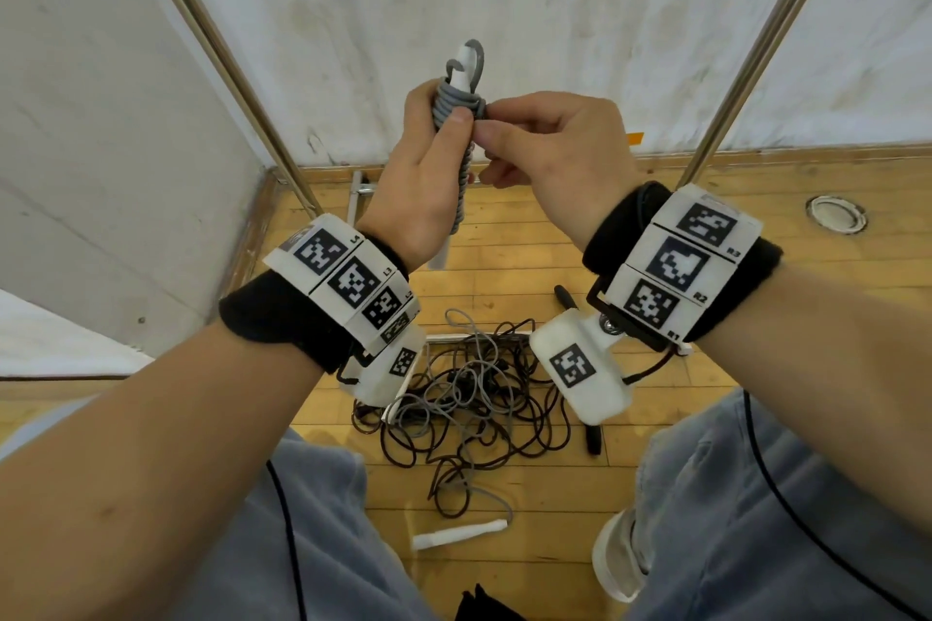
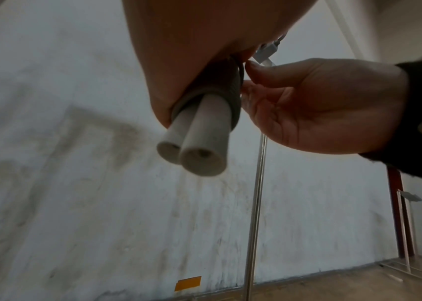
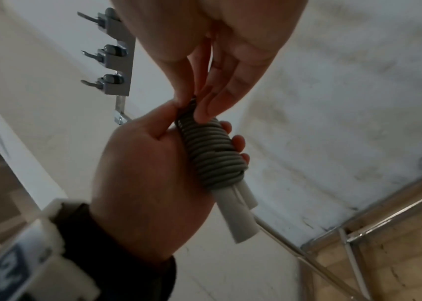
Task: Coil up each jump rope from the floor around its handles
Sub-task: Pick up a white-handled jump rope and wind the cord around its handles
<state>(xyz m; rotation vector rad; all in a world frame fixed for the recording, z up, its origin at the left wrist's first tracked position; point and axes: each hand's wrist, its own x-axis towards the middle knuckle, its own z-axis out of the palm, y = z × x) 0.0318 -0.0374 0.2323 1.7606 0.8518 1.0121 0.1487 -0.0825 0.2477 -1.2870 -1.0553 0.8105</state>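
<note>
A grey jump rope (image 1: 456,108) (image 3: 210,154) is coiled tightly round its two white handles (image 2: 202,140) (image 3: 238,213), held upright in front of the wall. My left hand (image 1: 428,166) (image 3: 148,183) grips the wound bundle with fingers and thumb curled round it. My right hand (image 1: 544,151) (image 2: 315,106) pinches the rope at the top of the coil between thumb and fingertips. On the floor below lies a tangled pile of black and grey ropes (image 1: 469,403), with a loose white handle (image 1: 456,535) and black handles (image 1: 594,439) beside it.
Two metal poles (image 1: 222,50) (image 1: 756,50) of a rack slant up either side of my hands against the white wall. A round floor fitting (image 1: 834,213) sits at the right. My knees in blue jeans and a white shoe (image 1: 618,560) flank the rope pile.
</note>
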